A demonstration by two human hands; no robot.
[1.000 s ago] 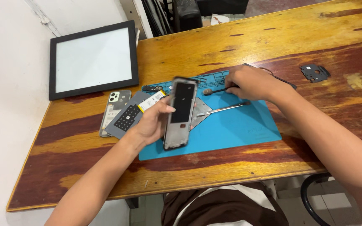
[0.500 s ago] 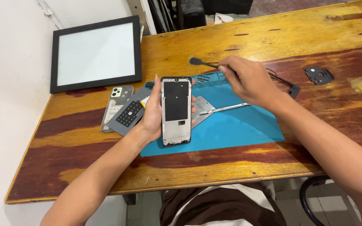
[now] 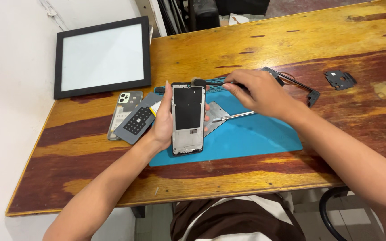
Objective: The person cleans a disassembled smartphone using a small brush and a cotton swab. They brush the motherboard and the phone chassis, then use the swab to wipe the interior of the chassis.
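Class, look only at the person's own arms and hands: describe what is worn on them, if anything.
Both arms are bare along all that shows: no sleeves, no gloves. The left hand and right hand carry no visible rings, watch or bracelets. The upper arms run out of frame, so any sleeves there cannot be seen.

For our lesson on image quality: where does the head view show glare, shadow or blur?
Head view: soft glare on the varnished table top; faint shadow under the right hand; the phone frame in the left hand is sharp; the brush tip looks slightly blurred.
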